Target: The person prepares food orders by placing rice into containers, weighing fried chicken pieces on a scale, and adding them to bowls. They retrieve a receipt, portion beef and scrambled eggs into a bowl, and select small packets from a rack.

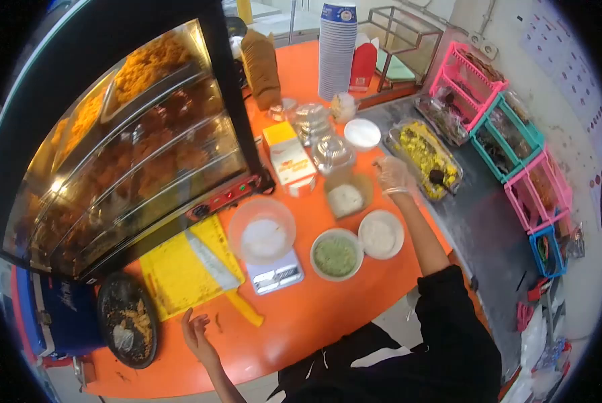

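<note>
My right hand [393, 176], in a clear plastic glove, reaches over the orange table between a white lid [362, 134] and a tray of yellow-green food [425, 158]; its fingers are bent, and what they hold, if anything, is too small to tell. My bare left hand [197, 330] hovers by the table's front edge, fingers apart and holding nothing, near a yellow-handled knife [213, 262] on a yellow cutting board [170, 275]. A round plastic bowl [263, 232] rests on a digital scale [276, 274]. Bowls of green [336, 255] and white [380, 234] contents stand beside it.
A glass food warmer [146, 134] fills the left. A black mortar [127, 321] sits at the front left. A tall paper cup stack [336, 54], carton [289, 161] and clear containers [333, 153] stand behind. Coloured baskets [507, 138] line the right wall.
</note>
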{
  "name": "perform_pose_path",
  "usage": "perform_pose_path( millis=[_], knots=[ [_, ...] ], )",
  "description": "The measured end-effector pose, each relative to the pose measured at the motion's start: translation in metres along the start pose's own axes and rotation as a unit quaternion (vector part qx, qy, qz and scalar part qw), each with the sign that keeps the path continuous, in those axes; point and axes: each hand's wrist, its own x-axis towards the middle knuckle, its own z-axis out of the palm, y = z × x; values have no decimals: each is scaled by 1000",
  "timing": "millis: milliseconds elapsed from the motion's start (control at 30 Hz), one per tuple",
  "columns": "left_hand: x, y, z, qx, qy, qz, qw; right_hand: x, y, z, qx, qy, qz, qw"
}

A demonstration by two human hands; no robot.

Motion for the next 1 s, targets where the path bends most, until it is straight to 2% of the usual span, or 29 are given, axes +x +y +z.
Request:
perform_pose_path(
  millis=[33, 67, 133, 167, 233, 267, 333, 367, 400, 433, 467, 500, 533, 567, 600, 633, 667, 700, 733, 767, 800, 867, 900, 1000],
  knots=[
    [-6, 4, 18, -2, 4, 2, 1000, 21, 27, 30, -18, -47, 15, 999],
    [-18, 10, 36, -4, 22, -2, 1000, 34, 50, 60, -15, -50, 15, 999],
    [-48, 23, 71, -1, 49, -11, 999, 54, 90, 122, -216, -17, -106, 971],
    [-62, 26, 83, 1, 57, -15, 998, 67, 105, 147, -310, 4, -170, 935],
    [-88, 28, 100, 59, 44, -54, 996, 101, 118, 178, -479, 63, -291, 826],
    [-95, 31, 109, 60, 56, -51, 995, 115, 118, 178, -470, -63, -298, 829],
    [-109, 42, 120, 3, 55, -79, 995, 107, 83, 107, -194, -117, -125, 966],
    [-113, 52, 124, 12, 60, -82, 995, 103, 61, 63, -52, -104, -41, 992],
    [-112, 64, 130, 39, 54, -72, 995, 113, 69, 76, -44, -67, -38, 996],
    [-108, 74, 137, 62, 46, -60, 995, 106, 81, 85, -41, -72, -37, 996],
    [-103, 81, 142, 65, 46, -62, 995, 97, 72, 54, -9, -31, -41, 999],
    [-99, 87, 147, 67, 27, -25, 997, 86, 60, 18, 22, 11, -45, 999],
    [-95, 94, 152, 68, 10, 9, 998, 66, 46, -19, 220, -57, -5, 974],
    [-91, 106, 161, 54, 11, 28, 998, 39, 28, -54, 408, -127, 38, 903],
    [-85, 120, 170, 45, 13, 44, 998, 10, 7, -83, 532, -204, 31, 821],
    [-79, 139, 180, 25, -2, 60, 998, -23, -15, -101, 642, -278, 28, 714],
    [-75, 147, 183, 73, -25, 132, 988, -59, -36, -106, 623, -360, 25, 694],
    [-72, 163, 185, 91, -109, 173, 975, -97, -58, -110, 599, -443, 21, 667],
    [-72, 175, 186, 128, -184, 188, 956, -133, -82, -115, 611, -474, 44, 633],
    [-78, 162, 180, 171, -233, 171, 942, -162, -103, -119, 621, -502, 66, 598],
    [-85, 155, 174, 233, -286, 102, 924, -183, -116, -123, 619, -517, 66, 587],
    [-98, 116, 152, 218, -385, -19, 897, -213, -136, -129, 638, -541, 101, 538],
    [-105, 107, 144, 195, -420, -80, 883, -220, -140, -131, 637, -548, 101, 533],
    [-120, 90, 124, 120, -404, -118, 899, -234, -144, -133, 626, -566, 93, 528]
  ],
)
